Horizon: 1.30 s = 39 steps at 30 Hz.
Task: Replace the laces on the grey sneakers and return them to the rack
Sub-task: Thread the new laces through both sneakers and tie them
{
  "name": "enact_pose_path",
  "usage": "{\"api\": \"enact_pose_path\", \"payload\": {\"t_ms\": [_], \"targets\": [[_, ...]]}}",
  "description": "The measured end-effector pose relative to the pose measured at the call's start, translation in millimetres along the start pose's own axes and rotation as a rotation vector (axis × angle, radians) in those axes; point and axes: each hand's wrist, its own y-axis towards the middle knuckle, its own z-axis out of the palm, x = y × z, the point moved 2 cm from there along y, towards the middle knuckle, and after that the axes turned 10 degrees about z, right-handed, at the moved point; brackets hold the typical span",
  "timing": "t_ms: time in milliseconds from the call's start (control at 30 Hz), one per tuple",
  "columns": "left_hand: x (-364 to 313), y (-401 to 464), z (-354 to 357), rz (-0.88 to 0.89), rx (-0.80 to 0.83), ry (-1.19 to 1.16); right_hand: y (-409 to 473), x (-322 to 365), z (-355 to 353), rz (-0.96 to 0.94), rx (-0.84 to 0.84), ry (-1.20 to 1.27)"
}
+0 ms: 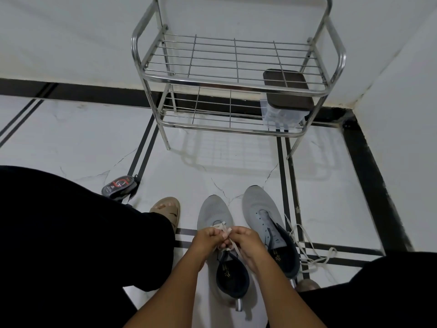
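Note:
Two grey sneakers stand side by side on the white floor, toes pointing at the rack. Over the left sneaker [214, 210] my left hand [207, 239] and my right hand [244, 242] meet, each pinching the cream lace [221, 227] threaded through its lower eyelets. The right sneaker [259, 209] has bare eyelets and an open dark collar. A loose cream lace [307, 245] trails on the floor just right of it. The steel two-shelf rack [234, 79] stands against the wall beyond the shoes.
A clear plastic box with a dark lid [287, 100] sits on the rack's lower shelf at the right. A small dark package with a red label [119, 185] lies on the floor at left. My black-clad legs flank the shoes, and a sandalled foot [166, 209] rests left of them.

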Motion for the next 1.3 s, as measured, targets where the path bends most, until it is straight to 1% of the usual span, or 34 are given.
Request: {"api": "enact_pose_path", "payload": {"t_ms": [167, 233, 300, 367, 400, 433, 467, 533, 667, 700, 767, 833, 933, 1033, 1067, 1100, 1133, 1200, 1300], "targets": [[3.6, 4.1, -3.3, -0.023, -0.073, 0.024, -2.9, 3.6, 1.6, 0.038, 0.119, 0.014], [3.8, 5.1, -2.7, -0.030, -0.064, 0.065, -3.2, 1.7, 2.1, 0.017, 0.073, -0.039], [2.4, 5.6, -0.2, -0.056, -0.007, 0.100, -1.5, 0.0, 2.5, 0.013, 0.000, -0.020], [0.8, 6.0, 0.5, -0.081, 0.012, 0.111, -0.3, 1.9, 4.3, 0.041, 0.015, 0.035], [0.5, 6.1, -0.1, -0.080, 0.008, 0.123, -1.0, 3.6, 5.1, 0.050, 0.041, 0.004], [0.6, 5.7, -1.2, -0.071, -0.006, 0.152, -1.7, 5.3, 4.2, 0.042, 0.037, -0.118], [-0.4, 4.9, -3.1, -0.056, -0.026, 0.188, -2.6, 8.9, 3.3, 0.005, 0.002, -0.307], [0.6, 4.0, -6.2, -0.040, -0.070, 0.246, -3.8, 16.4, 1.5, -0.110, -0.128, -0.706], [0.3, 6.8, -2.5, -0.024, -0.078, 0.428, -8.5, 21.2, 11.0, -0.311, -0.346, -1.292], [-0.7, 7.0, -0.1, -0.020, -0.080, 0.460, -9.1, 17.5, 13.7, -0.381, -0.388, -1.398], [-3.6, 7.1, 2.4, -0.017, -0.081, 0.459, -12.0, 6.1, 18.5, -0.511, -0.443, -1.477], [-4.3, 10.0, 3.2, -0.037, -0.044, 0.330, -13.8, -2.3, 19.9, -0.574, -0.471, -1.464], [-3.9, 8.6, 1.4, -0.127, 0.036, 0.083, -16.5, -2.7, 19.3, -0.572, -0.468, -1.305], [3.6, 5.6, 3.6, -0.220, -0.005, -0.235, -17.8, 1.3, 14.0, -0.517, -0.464, -1.047], [4.3, 5.2, 5.2, -0.247, -0.050, -0.340, -17.8, 1.4, 12.4, -0.495, -0.458, -0.967], [6.3, 5.9, 5.0, -0.286, -0.102, -0.397, -17.7, 1.2, 11.8, -0.459, -0.451, -0.892], [7.0, 5.9, 6.1, -0.325, -0.143, -0.450, -17.0, 0.5, 10.3, -0.417, -0.441, -0.809], [7.7, 7.2, 6.8, -0.373, -0.204, -0.477, -15.0, -2.0, 6.7, -0.314, -0.411, -0.632], [13.8, 13.9, -0.5, -0.337, -0.312, -0.424, -14.1, -8.3, -3.7, -0.167, -0.416, -0.381]]}}
